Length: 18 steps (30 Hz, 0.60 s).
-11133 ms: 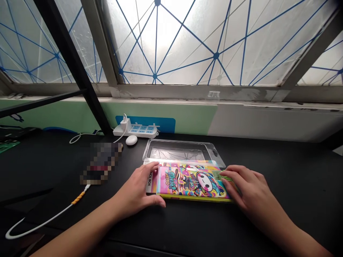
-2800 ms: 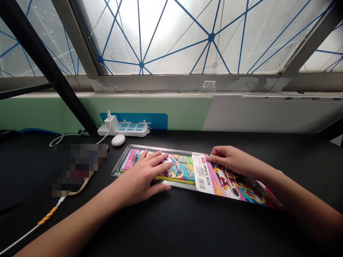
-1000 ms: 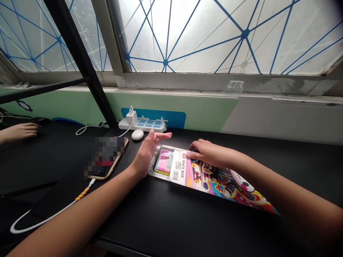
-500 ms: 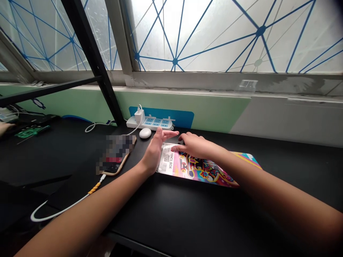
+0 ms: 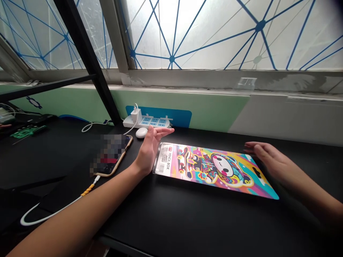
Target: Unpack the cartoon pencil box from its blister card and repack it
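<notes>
One bright, white-labelled, cartoon-printed card [image 5: 215,169] lies between left hand [image 5: 150,150] and right hand [image 5: 274,157], each grip unclenched, holding nothing

I see a pink, yellow and teal card [image 5: 199,169] with a white-faced cartoon [image 5: 222,166], black desk [image 5: 214,217], white cable [image 5: 73,201] with orange wrap [image 5: 88,189], pale green wall [image 5: 214,103], blue-lined window [image 5: 209,39]

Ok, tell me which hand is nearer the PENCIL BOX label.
The left hand, beside the white label on the printed card; the right hand is at the opposite end, near the hanging hole.
</notes>
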Available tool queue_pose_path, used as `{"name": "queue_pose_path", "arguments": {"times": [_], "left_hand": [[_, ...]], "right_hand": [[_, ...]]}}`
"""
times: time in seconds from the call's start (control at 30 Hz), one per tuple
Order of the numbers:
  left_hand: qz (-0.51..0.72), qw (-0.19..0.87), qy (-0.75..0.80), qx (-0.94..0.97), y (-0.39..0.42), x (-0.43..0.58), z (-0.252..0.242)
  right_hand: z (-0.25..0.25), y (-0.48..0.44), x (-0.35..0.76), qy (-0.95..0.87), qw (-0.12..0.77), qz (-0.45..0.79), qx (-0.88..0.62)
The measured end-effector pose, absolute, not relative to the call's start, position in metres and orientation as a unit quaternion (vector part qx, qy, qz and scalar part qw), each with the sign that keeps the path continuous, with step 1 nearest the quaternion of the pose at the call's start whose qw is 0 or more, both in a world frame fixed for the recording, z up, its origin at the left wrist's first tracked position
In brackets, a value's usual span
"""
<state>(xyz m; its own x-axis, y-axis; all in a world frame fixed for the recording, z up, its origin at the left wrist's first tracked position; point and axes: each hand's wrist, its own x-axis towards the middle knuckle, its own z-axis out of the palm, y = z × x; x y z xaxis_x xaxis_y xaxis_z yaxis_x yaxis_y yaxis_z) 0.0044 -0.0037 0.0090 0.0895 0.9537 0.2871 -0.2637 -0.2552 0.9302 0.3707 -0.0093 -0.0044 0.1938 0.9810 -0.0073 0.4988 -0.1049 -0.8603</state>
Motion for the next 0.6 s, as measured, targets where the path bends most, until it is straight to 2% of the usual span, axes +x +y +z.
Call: {"name": "queue_pose_path", "arguments": {"times": [0.1,0.2,0.37,0.5,0.6], "left_hand": [[0.590,0.520,0.327,0.524,-0.003,0.004,0.006],[0.588,0.544,0.330,0.499,-0.002,0.003,0.003],[0.599,0.562,0.327,0.467,0.000,0.004,0.002],[0.598,0.559,0.357,0.449,0.001,0.007,0.002],[0.553,0.560,0.442,0.430,0.002,0.007,0.001]], "right_hand": [[-0.016,-0.012,0.367,-0.452,0.517,0.397,-0.609],[-0.015,-0.017,0.338,-0.440,0.531,0.437,-0.576],[-0.009,-0.031,0.316,-0.434,0.571,0.422,-0.554],[-0.008,-0.032,0.327,-0.396,0.498,0.436,-0.636],[-0.010,-0.030,0.336,-0.440,0.431,0.438,-0.654]]}}
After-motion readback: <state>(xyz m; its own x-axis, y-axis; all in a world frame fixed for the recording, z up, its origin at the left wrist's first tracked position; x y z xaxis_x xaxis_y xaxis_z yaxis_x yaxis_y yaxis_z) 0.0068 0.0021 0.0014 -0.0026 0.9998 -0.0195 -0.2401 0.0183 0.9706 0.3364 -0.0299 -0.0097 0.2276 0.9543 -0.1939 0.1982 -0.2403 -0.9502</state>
